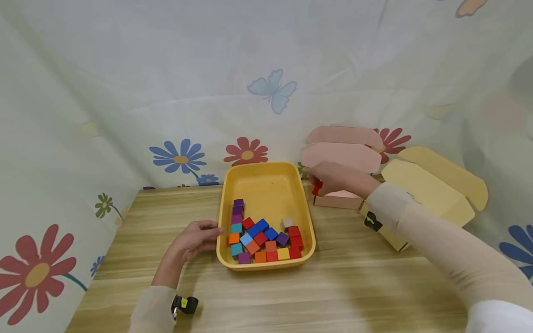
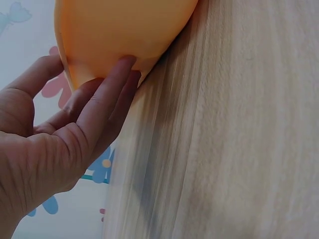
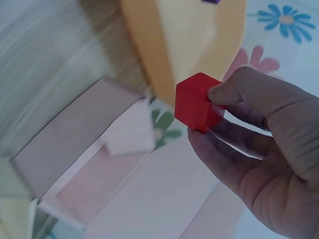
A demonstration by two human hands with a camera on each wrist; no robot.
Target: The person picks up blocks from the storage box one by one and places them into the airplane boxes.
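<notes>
My right hand (image 1: 330, 178) pinches a red cube (image 3: 199, 102) between thumb and fingertips. It is held up over the small pink box (image 1: 338, 201), whose lid stands raised, just right of the yellow tray (image 1: 266, 167). At the tray's left side, my left hand (image 1: 199, 238) holds its edge, the thumb at the rim and the other fingers against the outer wall (image 2: 124, 30). Inside the tray, colored cubes (image 1: 260, 239) in red, blue, purple, teal, orange and yellow gather in the near half, with one pale wooden cube (image 1: 287, 223).
A yellow box (image 1: 429, 189) with its lid up stands right of the pink one, beneath my right forearm. The wood-grain table (image 1: 291, 300) meets a flower-printed cloth (image 1: 200, 115) at the back and sides.
</notes>
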